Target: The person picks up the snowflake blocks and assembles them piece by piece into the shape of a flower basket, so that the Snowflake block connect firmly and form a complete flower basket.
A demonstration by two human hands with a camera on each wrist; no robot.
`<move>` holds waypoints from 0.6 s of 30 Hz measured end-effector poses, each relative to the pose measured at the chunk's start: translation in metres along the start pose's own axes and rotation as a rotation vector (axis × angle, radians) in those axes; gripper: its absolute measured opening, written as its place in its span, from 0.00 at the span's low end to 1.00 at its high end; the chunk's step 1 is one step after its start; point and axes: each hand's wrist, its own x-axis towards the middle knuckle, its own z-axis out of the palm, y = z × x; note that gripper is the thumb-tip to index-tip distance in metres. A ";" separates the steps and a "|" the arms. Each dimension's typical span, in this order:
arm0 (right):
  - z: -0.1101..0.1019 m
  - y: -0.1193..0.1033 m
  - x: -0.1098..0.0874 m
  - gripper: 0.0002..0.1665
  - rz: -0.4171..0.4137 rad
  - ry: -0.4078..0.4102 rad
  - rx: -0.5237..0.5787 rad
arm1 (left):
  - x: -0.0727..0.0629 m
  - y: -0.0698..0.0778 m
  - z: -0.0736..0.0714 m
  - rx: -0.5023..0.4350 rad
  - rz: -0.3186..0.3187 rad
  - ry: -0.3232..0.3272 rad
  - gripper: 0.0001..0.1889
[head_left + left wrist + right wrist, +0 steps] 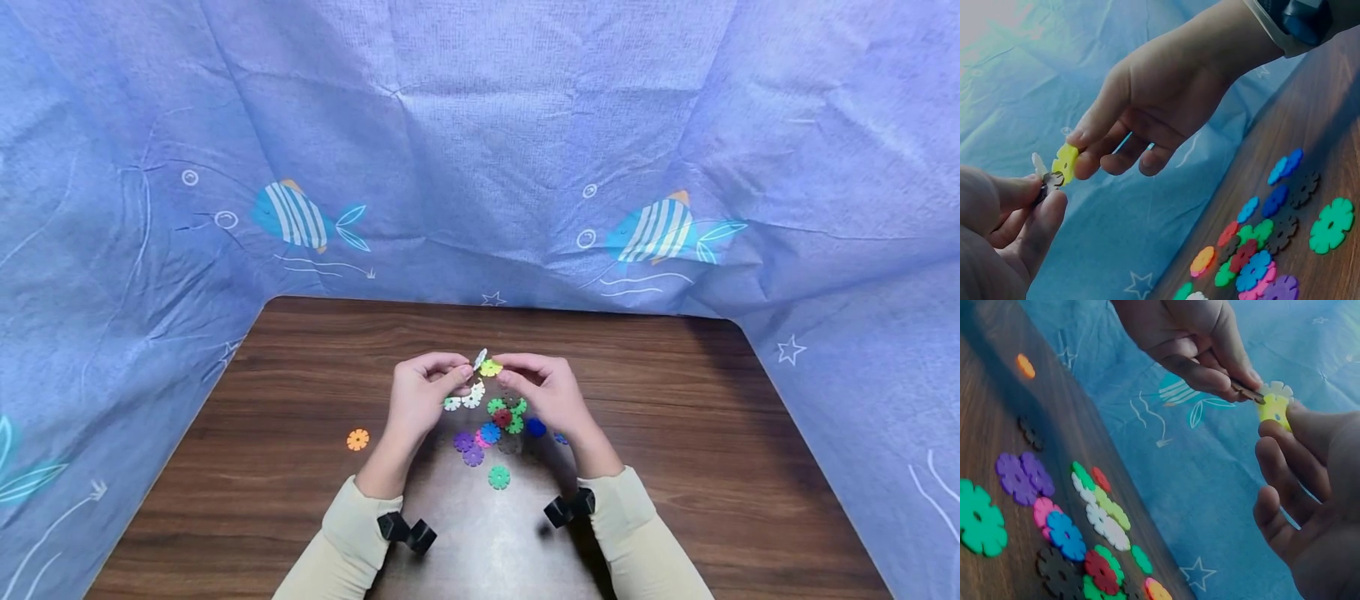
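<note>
Above the far middle of the table, both hands meet around small notched plastic discs. My left hand (417,398) pinches a dark notched disc (1052,181) between thumb and fingers; a white notched disc (1279,389) stands at an angle against it. My right hand (551,395) pinches a yellow notched disc (1065,164) between thumb and index finger, its other fingers loosely bent. The yellow disc touches the dark one at its edge; how deep the slots engage cannot be told. In the head view the left fingers mostly hide the dark disc.
Loose notched discs lie below the hands: purple (472,456), blue (490,432), dark red (502,417), white (471,401) and several others. A green disc (498,477) lies nearer, an orange one (357,439) to the left. A blue fish-print curtain (480,167) borders the wooden table (285,375).
</note>
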 end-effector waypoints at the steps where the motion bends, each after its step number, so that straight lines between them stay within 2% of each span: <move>1: 0.000 0.000 0.000 0.11 -0.012 0.004 -0.017 | 0.000 0.000 0.000 -0.008 -0.001 -0.002 0.08; 8: 0.004 0.002 0.000 0.06 -0.176 0.103 -0.188 | -0.001 0.002 0.002 -0.027 -0.004 -0.032 0.10; 13: 0.003 0.000 0.000 0.05 -0.264 0.114 -0.237 | -0.003 0.003 0.005 0.003 0.005 -0.021 0.06; 18: 0.010 -0.013 -0.001 0.07 -0.307 0.143 -0.238 | -0.004 0.000 0.008 -0.013 0.016 0.024 0.05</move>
